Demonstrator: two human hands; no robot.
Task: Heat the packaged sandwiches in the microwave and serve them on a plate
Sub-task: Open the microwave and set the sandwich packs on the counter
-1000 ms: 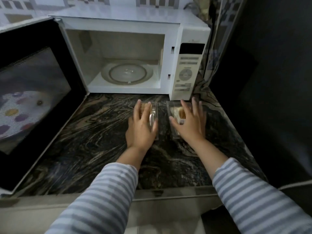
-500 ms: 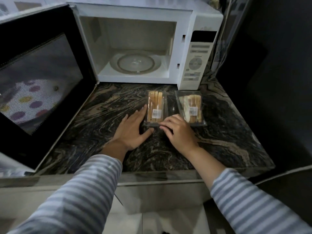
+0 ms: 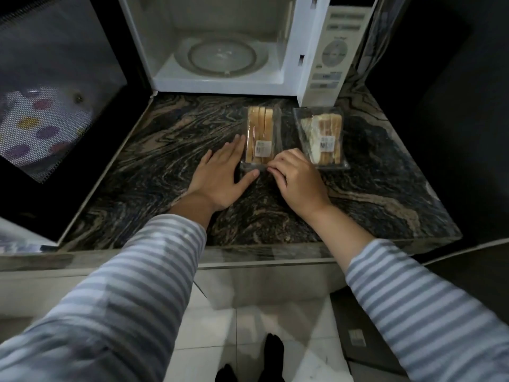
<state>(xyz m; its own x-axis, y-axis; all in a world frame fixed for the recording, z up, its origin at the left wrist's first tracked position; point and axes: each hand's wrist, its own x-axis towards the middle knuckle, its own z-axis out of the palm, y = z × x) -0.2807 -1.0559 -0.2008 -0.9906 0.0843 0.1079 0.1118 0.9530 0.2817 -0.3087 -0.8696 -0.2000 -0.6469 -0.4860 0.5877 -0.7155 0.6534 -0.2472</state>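
Lying flat — clear-boxed sandwich pack [image 3: 261,139], barcode-labelled.

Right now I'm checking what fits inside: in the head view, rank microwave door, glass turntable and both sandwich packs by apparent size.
1. microwave door, though nearer the camera
2. glass turntable
3. left sandwich pack and right sandwich pack: look alike

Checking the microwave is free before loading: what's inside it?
Inside the microwave only the glass turntable shows, with nothing on it. The cavity's upper part is out of frame.
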